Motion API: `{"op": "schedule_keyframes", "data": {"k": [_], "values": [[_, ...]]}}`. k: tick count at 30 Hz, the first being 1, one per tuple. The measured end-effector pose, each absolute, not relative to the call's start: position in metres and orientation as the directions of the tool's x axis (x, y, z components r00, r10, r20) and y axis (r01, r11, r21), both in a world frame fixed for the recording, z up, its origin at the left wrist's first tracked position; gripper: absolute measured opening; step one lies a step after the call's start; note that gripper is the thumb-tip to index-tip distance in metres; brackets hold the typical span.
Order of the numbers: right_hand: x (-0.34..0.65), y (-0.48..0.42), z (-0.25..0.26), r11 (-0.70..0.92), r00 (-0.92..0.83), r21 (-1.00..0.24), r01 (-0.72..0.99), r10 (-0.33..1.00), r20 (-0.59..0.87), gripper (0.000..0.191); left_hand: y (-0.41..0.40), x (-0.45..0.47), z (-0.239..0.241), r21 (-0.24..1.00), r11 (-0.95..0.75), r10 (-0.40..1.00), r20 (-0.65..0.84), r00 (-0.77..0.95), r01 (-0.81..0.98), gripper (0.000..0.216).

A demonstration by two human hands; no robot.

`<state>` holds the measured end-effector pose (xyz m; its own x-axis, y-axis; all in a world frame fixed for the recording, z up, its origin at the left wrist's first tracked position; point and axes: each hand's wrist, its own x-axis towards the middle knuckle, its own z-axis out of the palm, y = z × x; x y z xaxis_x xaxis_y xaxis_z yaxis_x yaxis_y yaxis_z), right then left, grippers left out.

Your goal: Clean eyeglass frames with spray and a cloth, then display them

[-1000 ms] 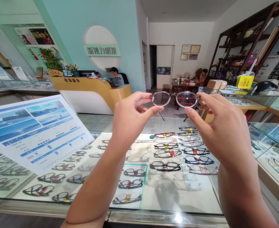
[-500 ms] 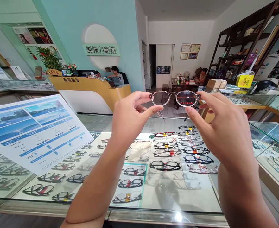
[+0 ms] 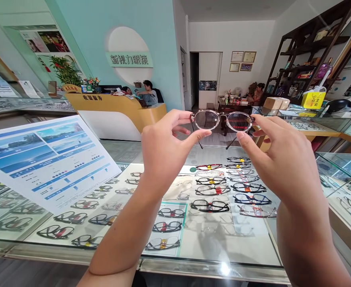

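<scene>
A pair of eyeglasses [image 3: 222, 115] with a clear frame and dark temple arms is held up above the glass counter, its lenses side by side across my view. Red lettering shows on the right lens. My left hand [image 3: 175, 139] pinches the left end of the frame between thumb and fingers. At the opposite end, my right hand [image 3: 278, 149] grips the frame the same way. Both temple arms point down and inward. Below, inside the display case [image 3: 205, 249], lie rows of eyeglasses [image 3: 210, 205], several with red or yellow tags.
A printed sheet [image 3: 50, 163] with blue pictures leans over the counter's left side. Beyond stands a yellow-and-white reception desk [image 3: 112, 115] with people seated behind it. On the right are another glass case [image 3: 342, 175], boxes [image 3: 275, 103] and dark shelves [image 3: 306, 56].
The eyeglasses and both hands stay nearly in place, with the frame shifted slightly right and up. The temple arms have swung a little, and the whole scene has shifted slightly right.
</scene>
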<state>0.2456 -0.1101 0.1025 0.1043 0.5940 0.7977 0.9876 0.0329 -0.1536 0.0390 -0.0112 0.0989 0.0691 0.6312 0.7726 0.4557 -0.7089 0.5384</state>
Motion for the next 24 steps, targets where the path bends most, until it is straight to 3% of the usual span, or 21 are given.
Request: {"op": "schedule_keyframes", "data": {"k": [13, 24], "values": [[0.2477, -0.1096, 0.1009, 0.018, 0.133, -0.184, 0.983, 0.622, 0.772, 0.048, -0.0129, 0.0398, 0.1, 0.541, -0.7, 0.639, 0.766, 0.071, 0.466, 0.035], [0.2479, -0.1119, 0.1023, 0.038, 0.11, -0.162, 0.986, 0.58, 0.807, 0.044, -0.0076, 0.0391, 0.0996, 0.623, -0.684, 0.699, 0.709, 0.097, 0.379, 0.042]]}}
